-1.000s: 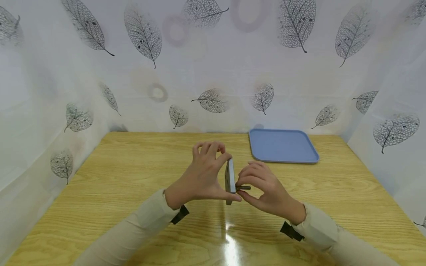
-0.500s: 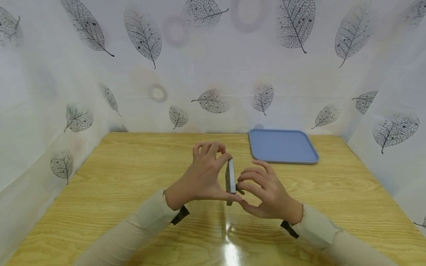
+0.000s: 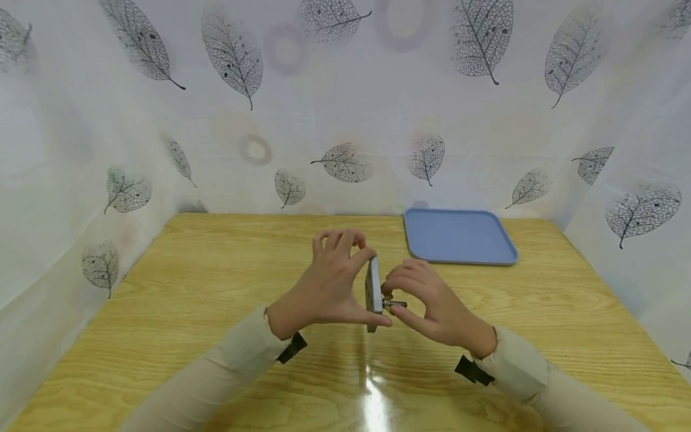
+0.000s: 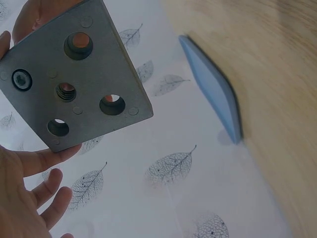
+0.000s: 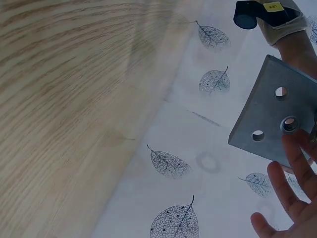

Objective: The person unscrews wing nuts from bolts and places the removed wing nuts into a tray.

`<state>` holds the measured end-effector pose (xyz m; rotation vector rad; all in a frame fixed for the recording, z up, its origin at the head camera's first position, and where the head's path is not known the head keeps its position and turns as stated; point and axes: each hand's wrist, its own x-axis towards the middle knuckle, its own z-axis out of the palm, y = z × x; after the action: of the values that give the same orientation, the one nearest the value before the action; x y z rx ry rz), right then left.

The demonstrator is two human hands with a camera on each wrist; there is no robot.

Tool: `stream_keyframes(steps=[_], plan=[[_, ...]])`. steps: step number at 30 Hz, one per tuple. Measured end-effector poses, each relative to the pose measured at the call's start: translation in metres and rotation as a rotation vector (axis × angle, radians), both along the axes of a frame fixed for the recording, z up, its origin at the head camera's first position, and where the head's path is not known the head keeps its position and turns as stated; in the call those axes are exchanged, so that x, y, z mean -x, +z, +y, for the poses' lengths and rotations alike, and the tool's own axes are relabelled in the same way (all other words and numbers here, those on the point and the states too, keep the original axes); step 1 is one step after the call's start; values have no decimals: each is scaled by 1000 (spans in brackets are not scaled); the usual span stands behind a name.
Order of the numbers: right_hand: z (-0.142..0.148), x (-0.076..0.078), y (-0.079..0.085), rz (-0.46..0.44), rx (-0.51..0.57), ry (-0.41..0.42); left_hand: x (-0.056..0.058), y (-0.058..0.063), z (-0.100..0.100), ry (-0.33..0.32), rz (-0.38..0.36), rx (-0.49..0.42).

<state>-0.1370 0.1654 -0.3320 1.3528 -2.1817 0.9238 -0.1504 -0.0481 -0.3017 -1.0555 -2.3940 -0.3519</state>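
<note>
Gripping a flat grey metal plate (image 3: 375, 287) by its edges, the left hand (image 3: 332, 285) leaves its middle free. The right hand (image 3: 429, 303) pinches a slim metal rod (image 3: 401, 305) at the facing side, seemingly steadying it.

The metal plate (image 3: 374, 287) stands upright above the worktop (image 3: 232, 258), between the left hand (image 3: 333, 289) and the right hand (image 3: 434, 305). A small metal rod (image 3: 400, 304) juts from the plate's right side, at the right fingertips. Behind the right hand, the tray (image 3: 461, 237) lies at the worktop's back edge, right of centre. Sheeting (image 3: 340, 114) surrounds the worktop behind and on both sides.
</note>
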Motion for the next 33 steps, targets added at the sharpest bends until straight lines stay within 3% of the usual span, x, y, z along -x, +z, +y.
stream_keyframes(steps=[6, 11, 15, 21, 28, 33], plan=[[0, -1, 1, -46, -31, -9, 0, 0, 0, 4, 7, 3], [0, -1, 1, -2, -3, -15, 0, -1, 1, 6, 10, 5], [-2, 0, -1, 113, 47, 0, 0, -1, 1, 9, 10, 6], [-5, 3, -2, 361, 110, 42, -1, -1, 1, 4, 9, 2], [-6, 4, -3, 551, 112, 25, -1, 0, 1, -2, -4, -3], [-6, 6, -6, 765, 91, -2, -2, 0, 2, -3, -14, -4]])
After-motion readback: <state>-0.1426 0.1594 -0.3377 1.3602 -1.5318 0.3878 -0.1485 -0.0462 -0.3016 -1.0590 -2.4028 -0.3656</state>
